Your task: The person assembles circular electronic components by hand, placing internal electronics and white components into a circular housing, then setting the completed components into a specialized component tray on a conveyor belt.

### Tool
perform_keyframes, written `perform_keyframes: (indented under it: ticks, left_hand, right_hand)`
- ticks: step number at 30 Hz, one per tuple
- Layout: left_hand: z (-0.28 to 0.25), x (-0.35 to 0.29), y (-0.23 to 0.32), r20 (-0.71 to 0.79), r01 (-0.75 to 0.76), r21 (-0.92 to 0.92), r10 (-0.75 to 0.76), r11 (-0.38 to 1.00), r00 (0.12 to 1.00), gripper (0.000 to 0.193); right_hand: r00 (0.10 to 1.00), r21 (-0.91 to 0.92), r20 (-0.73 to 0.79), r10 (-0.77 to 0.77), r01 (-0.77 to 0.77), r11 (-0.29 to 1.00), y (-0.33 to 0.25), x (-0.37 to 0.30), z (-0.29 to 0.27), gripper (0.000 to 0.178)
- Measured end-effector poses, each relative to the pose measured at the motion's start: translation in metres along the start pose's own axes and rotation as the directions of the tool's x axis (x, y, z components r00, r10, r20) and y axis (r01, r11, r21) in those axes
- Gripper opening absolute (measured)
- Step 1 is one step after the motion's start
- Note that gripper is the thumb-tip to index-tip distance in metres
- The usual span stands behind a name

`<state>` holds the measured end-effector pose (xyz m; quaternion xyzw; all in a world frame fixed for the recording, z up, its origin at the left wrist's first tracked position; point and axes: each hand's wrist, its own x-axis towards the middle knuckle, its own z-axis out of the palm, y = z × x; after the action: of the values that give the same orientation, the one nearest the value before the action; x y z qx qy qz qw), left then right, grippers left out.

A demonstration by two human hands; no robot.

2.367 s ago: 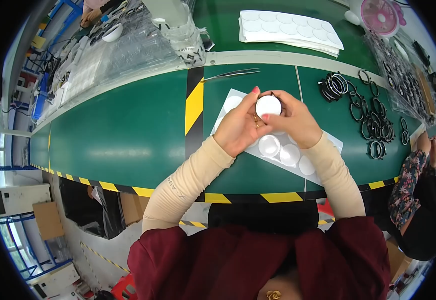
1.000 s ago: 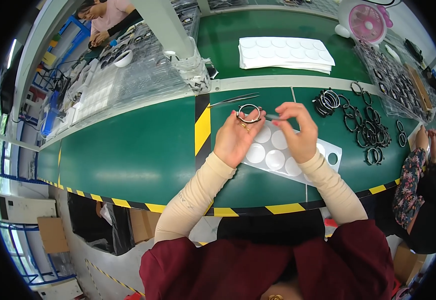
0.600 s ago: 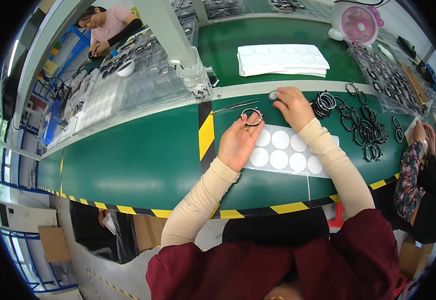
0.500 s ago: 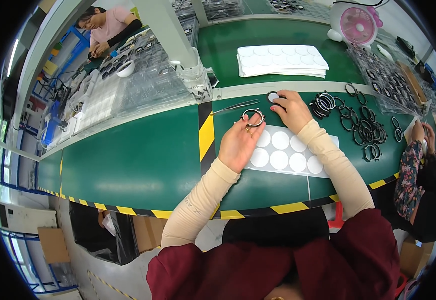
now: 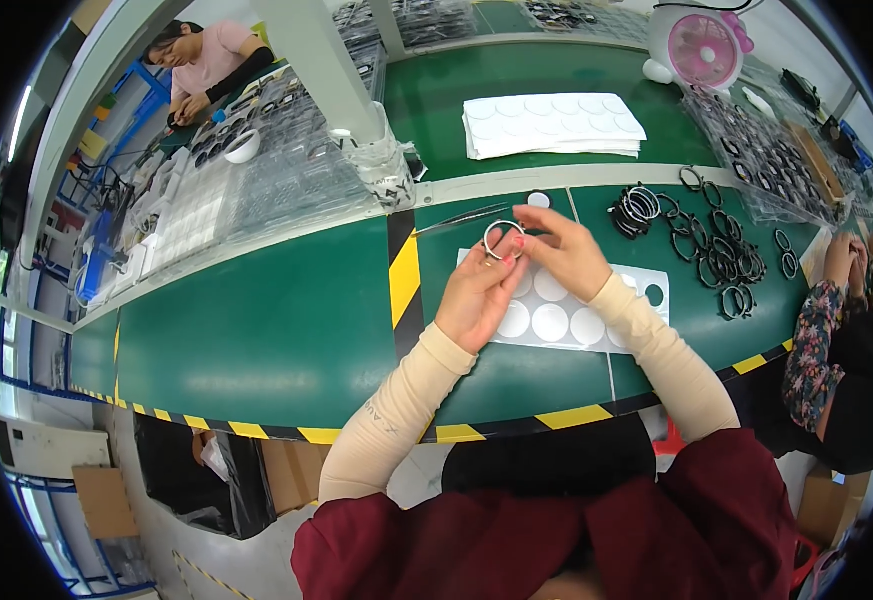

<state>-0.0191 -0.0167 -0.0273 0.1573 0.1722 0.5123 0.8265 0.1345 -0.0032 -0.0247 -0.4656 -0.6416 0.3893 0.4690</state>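
A thin round ring with a pale band and dark edge is held up over the green table. Gripping its lower side are the fingers of my left hand. From the right, my right hand pinches the same ring with thumb and finger. Beyond my right fingertips a small dark round piece with a white face lies on the table. Under and beside my hands is a sheet of round white stickers, partly covered by my right hand and forearm.
Thin tweezers lie left of the ring. At right is a loose pile of black rings. A stack of white sheets lies farther back, near a pink and white fan. Other people sit at far left and right.
My right hand has left the white-faced round piece on the table and come down-left to the ring. The ring now stands more upright between both hands.
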Motion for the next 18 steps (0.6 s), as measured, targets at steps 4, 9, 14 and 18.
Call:
perform_keyframes:
  ticks: [4,9,14,18]
  left_hand:
    - [0.006,-0.002,-0.001,0.120,0.149,0.057,-0.155,0.987,0.981,0.025]
    - [0.006,-0.002,-0.004,0.148,0.219,0.027,-0.221,0.975,0.964,0.038]
    - [0.014,-0.008,-0.006,0.166,0.198,0.126,-0.218,0.972,0.962,0.040]
    - [0.016,-0.010,-0.006,0.187,0.197,0.149,-0.223,0.969,0.957,0.043]
  right_hand:
    - [0.996,0.123,-0.048,0.074,-0.068,0.990,0.004,-0.008,0.010,0.030]
    - [0.993,0.180,-0.112,0.040,-0.019,0.984,-0.008,-0.015,0.015,0.023]
    - [0.985,0.287,-0.168,0.028,0.021,0.958,-0.025,-0.018,0.015,0.018]
    - [0.969,0.390,-0.241,0.054,0.045,0.920,-0.023,-0.019,0.016,0.019]
